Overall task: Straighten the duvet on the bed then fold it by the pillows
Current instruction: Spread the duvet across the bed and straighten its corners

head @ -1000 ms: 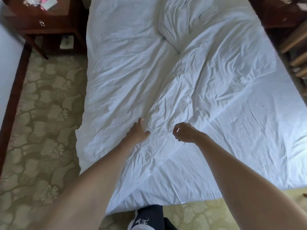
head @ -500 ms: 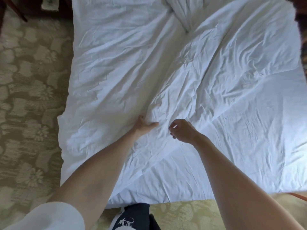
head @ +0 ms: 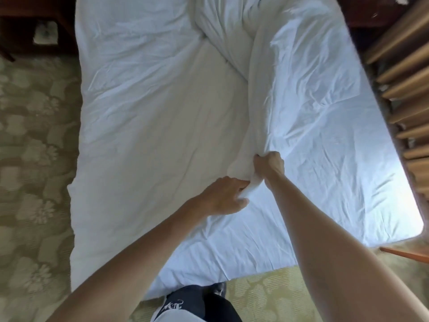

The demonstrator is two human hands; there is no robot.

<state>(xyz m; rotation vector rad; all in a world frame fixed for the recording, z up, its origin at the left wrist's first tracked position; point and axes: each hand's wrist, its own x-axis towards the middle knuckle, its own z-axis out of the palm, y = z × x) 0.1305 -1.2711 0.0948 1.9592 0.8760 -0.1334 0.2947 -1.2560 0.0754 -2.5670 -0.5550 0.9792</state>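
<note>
Clearly soft and light, the duvet (head: pixel 148 126) lies rumpled across the bed (head: pixel 336 182); the right hand (head: pixel 270 162) and left hand (head: pixel 224 197) each clutch its bunched near corner, a sound hold.

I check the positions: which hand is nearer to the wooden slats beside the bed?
Right. The right hand grips the duvet closer to the wooden slats; the left hand lies farther away.
</note>
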